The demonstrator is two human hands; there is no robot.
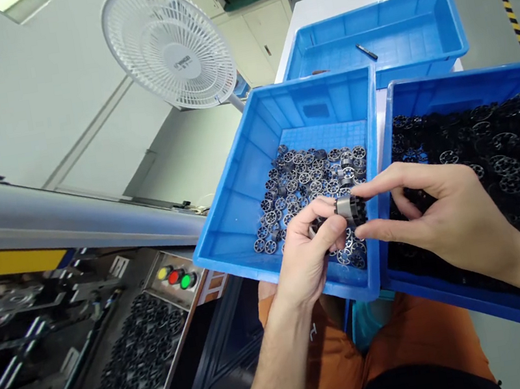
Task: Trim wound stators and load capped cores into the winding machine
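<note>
Over the near end of a blue bin, my two hands meet around one small piece. My left hand is closed, with thumb and fingers pinching a metal ring. A black toothed round part sits against the ring's right side, and the thumb and forefinger of my right hand grip it. Whether the two parts are fully joined I cannot tell. Beneath my hands lie many small spoked wheels with metallic rims. Part of that pile is hidden by my hands.
A second blue bin on the right holds black spoked wheels. Behind, another blue bin contains a pen. At left stand a white fan and a machine with colored buttons beside a heap of black parts.
</note>
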